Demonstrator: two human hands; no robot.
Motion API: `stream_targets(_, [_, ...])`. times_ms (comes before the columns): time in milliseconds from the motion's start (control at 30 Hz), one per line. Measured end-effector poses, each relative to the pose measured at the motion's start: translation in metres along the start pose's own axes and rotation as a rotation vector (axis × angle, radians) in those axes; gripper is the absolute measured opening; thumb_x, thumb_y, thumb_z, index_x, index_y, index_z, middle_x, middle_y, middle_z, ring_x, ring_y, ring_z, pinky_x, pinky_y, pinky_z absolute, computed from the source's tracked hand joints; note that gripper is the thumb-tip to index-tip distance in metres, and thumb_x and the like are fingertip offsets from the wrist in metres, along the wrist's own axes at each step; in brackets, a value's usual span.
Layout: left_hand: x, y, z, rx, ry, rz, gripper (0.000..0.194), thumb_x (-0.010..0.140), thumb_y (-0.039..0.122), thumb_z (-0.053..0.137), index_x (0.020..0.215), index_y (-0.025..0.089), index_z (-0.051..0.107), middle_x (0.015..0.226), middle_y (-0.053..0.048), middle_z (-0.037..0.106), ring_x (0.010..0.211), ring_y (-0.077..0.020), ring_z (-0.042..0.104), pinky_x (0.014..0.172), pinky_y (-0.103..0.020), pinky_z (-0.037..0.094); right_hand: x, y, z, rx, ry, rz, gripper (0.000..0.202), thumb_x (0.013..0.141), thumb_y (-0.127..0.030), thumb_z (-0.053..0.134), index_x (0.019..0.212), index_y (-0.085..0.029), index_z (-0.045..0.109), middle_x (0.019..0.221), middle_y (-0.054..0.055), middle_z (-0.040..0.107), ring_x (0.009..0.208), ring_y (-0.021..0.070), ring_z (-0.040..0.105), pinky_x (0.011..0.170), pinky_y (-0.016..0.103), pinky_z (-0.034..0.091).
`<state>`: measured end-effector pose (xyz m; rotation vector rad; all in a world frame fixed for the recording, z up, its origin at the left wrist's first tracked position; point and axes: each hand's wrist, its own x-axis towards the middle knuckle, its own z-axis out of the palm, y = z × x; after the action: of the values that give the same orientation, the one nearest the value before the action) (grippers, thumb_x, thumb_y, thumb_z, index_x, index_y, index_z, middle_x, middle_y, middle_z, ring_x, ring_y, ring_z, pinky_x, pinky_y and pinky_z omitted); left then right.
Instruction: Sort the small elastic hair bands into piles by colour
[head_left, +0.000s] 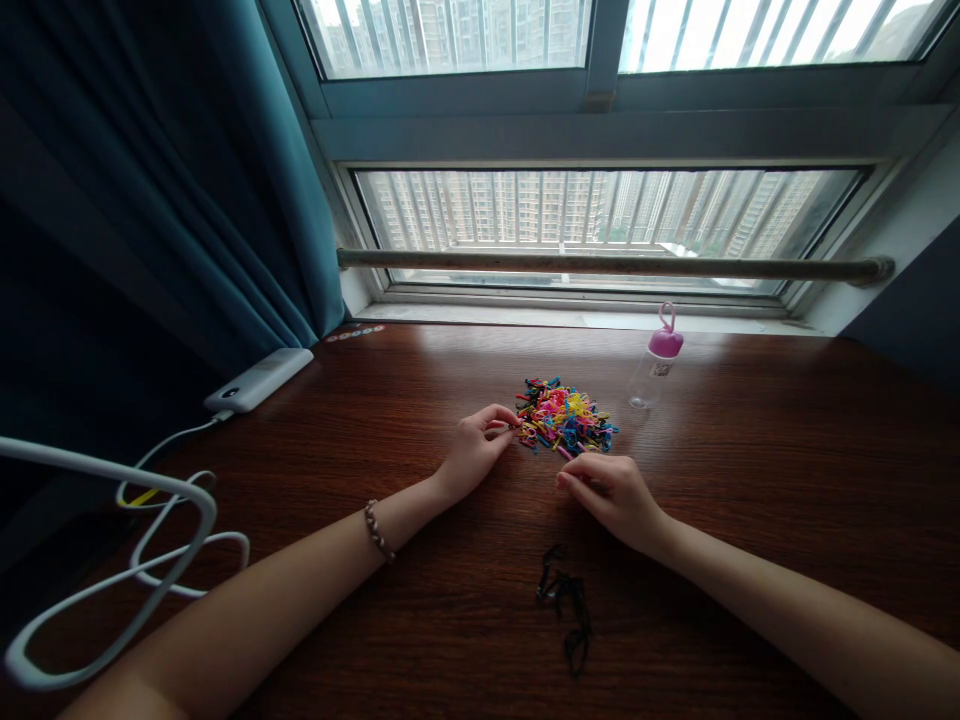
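In the foreground, we see a thick white cable (204, 510) looping at the lower left, over the edge of a dark reddish-brown wooden tabletop (765, 480), and a loose tangle of thin black loops (574, 605) lying nearer to us than the two bare hands. A beaded bracelet (377, 530) rings the left wrist. The right hand (619, 498) hovers or rests at the near side of a heap of small multicoloured bands (566, 415), thumb and forefinger drawn close together; we cannot tell whether its grip has anything in it. The left hand (478, 447) reaches the heap's left edge, its grip drawn in at the fingertips, though we cannot make out what, if anything, is pinched there. The heap, in pink, yellow, blue, red and black, sits on the tabletop between and just beyond the hands. To the left we find a white rectangular device (259, 380) with a cord plugged in; to the heap's right stands a clear bottle with a pink looped cap (664, 345). Behind, we see a blue curtain (187, 180), a horizontal metal bar (600, 264) and a window (615, 205) facing high-rise buildings (517, 208).
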<state>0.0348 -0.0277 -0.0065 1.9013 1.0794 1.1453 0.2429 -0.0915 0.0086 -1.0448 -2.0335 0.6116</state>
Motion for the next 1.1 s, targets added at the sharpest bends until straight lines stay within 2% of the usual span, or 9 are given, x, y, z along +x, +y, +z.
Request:
stream_targets(133, [0.001,0.001,0.000,-0.009,0.040,-0.027,0.015,0.077,0.028,0.056,0.082,0.015,0.057,0.081,-0.003,0.062,0.075,-0.0147,0.061,0.071,-0.028,0.051,-0.001,0.000,0.001,0.002,0.031,0.016,0.019,0.082,-0.027,0.049,0.071,-0.017,0.061,0.062,0.002,0.060,0.056,0.0126,0.053,0.055,0.024,0.039])
stream_targets(300, [-0.006,0.010,0.002,0.065,0.009,0.101,0.014,0.080,0.027,0.053,0.085,0.015,0.058,0.078,-0.004,0.063,0.074,-0.0137,0.060,0.071,-0.027,0.050,0.002,0.003,-0.001,0.010,0.253,0.142,0.017,0.082,-0.027,0.050,0.076,-0.017,0.062,0.073,0.004,0.062,0.067,0.0155,0.054,0.062,0.026,0.041])
stream_targets(367, [-0.013,0.018,0.003,0.092,-0.107,0.231,0.014,0.082,0.024,0.049,0.087,0.015,0.058,0.078,-0.005,0.064,0.073,-0.0133,0.061,0.071,-0.026,0.050,0.004,0.008,-0.003,0.007,0.344,0.205,0.014,0.080,-0.027,0.051,0.081,-0.017,0.061,0.077,0.005,0.061,0.069,0.0160,0.053,0.062,0.027,0.041])
stream_targets(567, [-0.034,0.046,0.006,0.226,-0.640,0.743,0.022,0.085,0.018,0.040,0.093,0.019,0.060,0.089,-0.011,0.066,0.081,-0.0166,0.062,0.074,-0.029,0.051,0.010,0.031,-0.005,0.231,0.563,0.405,0.022,0.074,-0.027,0.053,0.093,-0.016,0.053,0.086,0.006,0.059,0.066,0.0141,0.051,0.058,0.026,0.043])
stream_targets(667, [-0.037,0.051,0.006,0.300,-0.728,0.870,0.023,0.084,0.018,0.040,0.093,0.022,0.061,0.086,-0.009,0.067,0.079,-0.0174,0.063,0.070,-0.030,0.051,0.010,0.040,-0.002,0.322,0.584,0.446,0.022,0.072,-0.026,0.054,0.092,-0.016,0.052,0.088,0.006,0.058,0.069,0.0146,0.053,0.060,0.026,0.044])
stream_targets(767, [-0.038,0.048,0.006,0.331,-0.658,0.919,0.017,0.083,0.020,0.045,0.093,0.020,0.059,0.080,-0.008,0.067,0.075,-0.0167,0.062,0.068,-0.029,0.049,0.011,0.044,-0.003,0.343,0.590,0.449,0.022,0.072,-0.025,0.054,0.092,-0.017,0.052,0.088,0.005,0.059,0.070,0.0142,0.053,0.060,0.026,0.043])
stream_targets(867, [-0.035,0.039,0.003,0.327,-0.505,0.860,0.013,0.082,0.026,0.049,0.085,0.018,0.058,0.070,-0.006,0.064,0.071,-0.0153,0.060,0.067,-0.028,0.047,0.014,0.047,-0.011,0.307,0.607,0.443,0.023,0.072,-0.026,0.054,0.092,-0.017,0.052,0.090,0.006,0.059,0.069,0.0141,0.052,0.060,0.026,0.043])
stream_targets(967, [-0.022,0.027,-0.002,0.361,-0.286,0.708,0.011,0.082,0.024,0.048,0.078,0.018,0.057,0.070,-0.004,0.061,0.072,-0.0144,0.057,0.070,-0.028,0.044,0.019,0.051,-0.024,0.199,0.615,0.414,0.023,0.071,-0.027,0.055,0.091,-0.017,0.053,0.090,0.006,0.060,0.066,0.0137,0.050,0.059,0.026,0.042])
stream_targets(1100, [0.013,0.006,-0.011,0.494,0.010,0.413,0.011,0.083,0.023,0.047,0.082,0.017,0.057,0.077,-0.004,0.059,0.076,-0.0156,0.053,0.073,-0.030,0.043,0.022,0.054,-0.031,0.130,0.557,0.392,0.020,0.072,-0.028,0.054,0.088,-0.016,0.055,0.083,0.006,0.061,0.062,0.0140,0.050,0.056,0.027,0.042])
